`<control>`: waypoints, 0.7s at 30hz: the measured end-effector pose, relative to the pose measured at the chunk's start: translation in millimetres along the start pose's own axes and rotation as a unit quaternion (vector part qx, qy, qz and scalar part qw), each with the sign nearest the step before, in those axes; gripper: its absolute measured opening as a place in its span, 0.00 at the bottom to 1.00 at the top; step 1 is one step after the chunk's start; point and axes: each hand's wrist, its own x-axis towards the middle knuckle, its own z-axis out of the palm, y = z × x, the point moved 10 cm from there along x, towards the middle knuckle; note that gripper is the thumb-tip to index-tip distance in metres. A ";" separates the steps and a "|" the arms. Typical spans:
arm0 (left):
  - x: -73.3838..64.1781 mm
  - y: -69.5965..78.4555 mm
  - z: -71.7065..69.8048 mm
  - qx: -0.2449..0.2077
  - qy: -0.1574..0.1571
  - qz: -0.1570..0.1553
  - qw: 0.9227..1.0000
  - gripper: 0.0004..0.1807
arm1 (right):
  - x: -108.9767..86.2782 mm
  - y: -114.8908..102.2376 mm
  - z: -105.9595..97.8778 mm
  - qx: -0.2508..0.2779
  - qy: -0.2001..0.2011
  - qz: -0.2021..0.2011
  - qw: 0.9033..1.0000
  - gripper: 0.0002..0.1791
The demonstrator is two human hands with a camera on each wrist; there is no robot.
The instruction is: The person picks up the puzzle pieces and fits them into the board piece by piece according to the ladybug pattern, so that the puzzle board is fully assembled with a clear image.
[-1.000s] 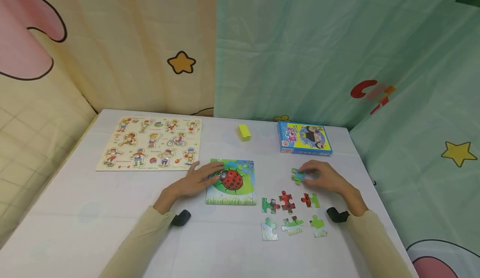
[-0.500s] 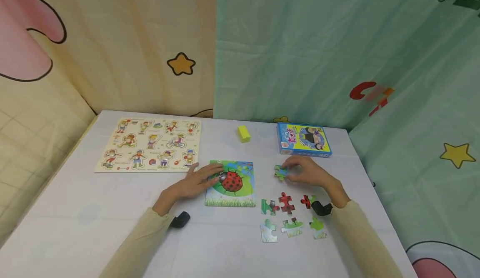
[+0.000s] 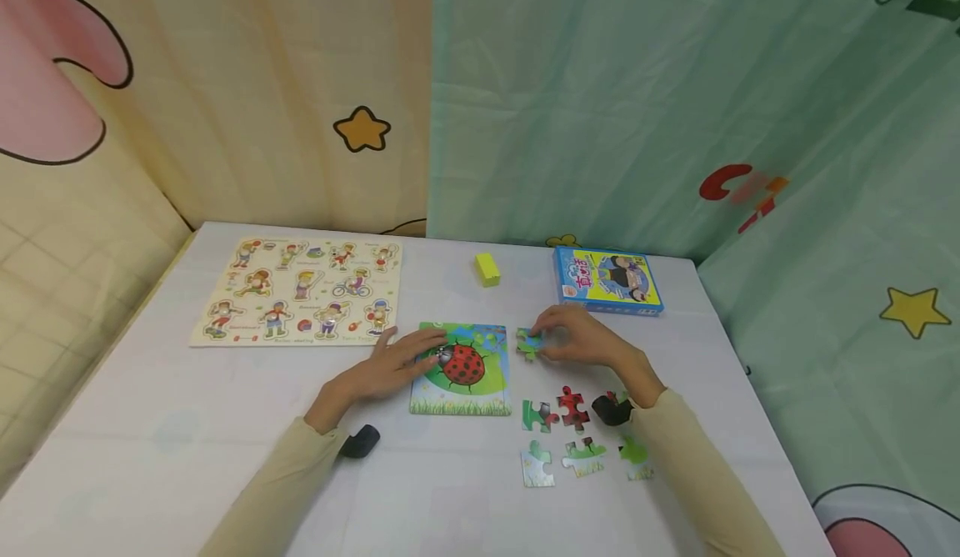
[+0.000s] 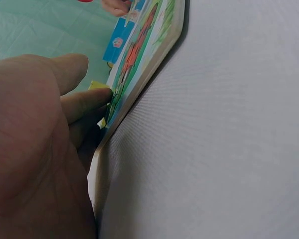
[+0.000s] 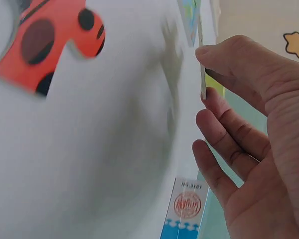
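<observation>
A square ladybug picture board (image 3: 480, 403) lies flat mid-table. My left hand (image 3: 390, 365) rests on its left side with fingers extended; the left wrist view shows those fingertips at the board's edge (image 4: 154, 69). Just right of the board, my right hand (image 3: 581, 336) pinches a green-and-blue jigsaw piece (image 3: 527, 345) between thumb and fingers. The right wrist view catches this piece (image 5: 203, 79) edge-on above the table. Several loose jigsaw pieces lie nearer me, among them a red spotted piece (image 3: 573, 409) and a pale grassy piece (image 3: 537, 467). The right wrist camera partly covers one of them.
Behind the left hand lies a cream peg-puzzle board (image 3: 318, 290) with sports figures. A yellow block (image 3: 487, 269) stands toward the back. The blue-and-yellow box (image 3: 611, 280) sits at back right, just beyond the right hand. Curtains border the table's far side.
My right hand has carried the green-and-blue jigsaw piece leftward, from above the loose pieces to beside the ladybug board. The left hand has stayed on the board.
</observation>
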 end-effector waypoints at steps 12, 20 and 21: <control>1.4 -0.9 -0.3 -0.005 -0.002 0.001 1.000 0.27 | 23.8 -24.7 17.8 -0.004 -0.038 -0.018 0.999 0.12; 1.4 -2.2 0.8 -0.006 -0.002 0.002 1.000 0.27 | 33.2 -31.6 27.9 -0.026 -0.046 -0.026 0.998 0.14; 1.2 -2.0 0.9 -0.008 -0.003 0.001 1.000 0.27 | 34.0 -31.4 29.4 -0.033 -0.047 -0.026 0.998 0.14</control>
